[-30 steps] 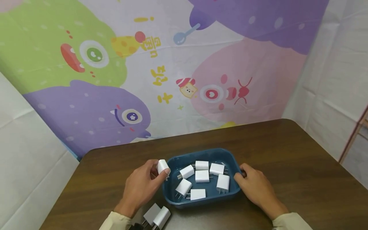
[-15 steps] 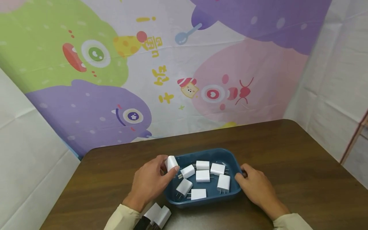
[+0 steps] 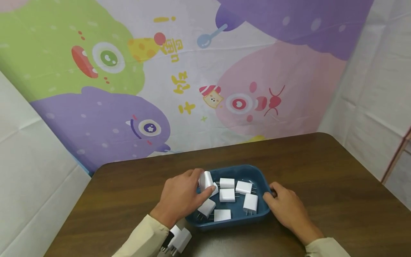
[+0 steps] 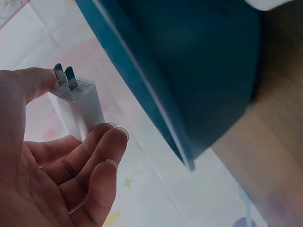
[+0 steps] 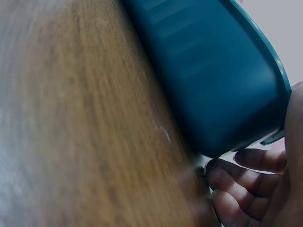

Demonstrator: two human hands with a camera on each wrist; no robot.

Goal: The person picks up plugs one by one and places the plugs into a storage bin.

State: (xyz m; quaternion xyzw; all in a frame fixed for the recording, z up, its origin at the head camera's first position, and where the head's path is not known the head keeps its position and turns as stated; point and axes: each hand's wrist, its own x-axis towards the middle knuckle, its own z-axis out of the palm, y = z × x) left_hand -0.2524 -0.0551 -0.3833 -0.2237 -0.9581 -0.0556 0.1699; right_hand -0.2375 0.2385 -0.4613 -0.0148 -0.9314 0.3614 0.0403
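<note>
My left hand [image 3: 179,194] pinches a white charger plug [image 3: 206,181] over the left side of a blue plastic bin [image 3: 234,222]. In the left wrist view, the pinched charger plug [image 4: 78,111] has two flat metal prongs by the thumb. Several other white charger plugs lie in the bin; one of them is partly hidden behind the held one. At the bin's right end, my right hand [image 3: 287,207] grips the rim, thumb on top. The right wrist view has the bin's outer wall [image 5: 213,80] with curled fingers [image 5: 232,189] beside its end.
Two more white charger plugs [image 3: 181,240] lie on the brown wooden table [image 3: 337,200] below the left forearm, beside something dark that is partly covered. A cartoon-printed cloth [image 3: 192,139] hangs behind the table.
The left hand has moved right with its charger plug, from the bin's left rim to above the inside. My right hand has stayed at the right rim.
</note>
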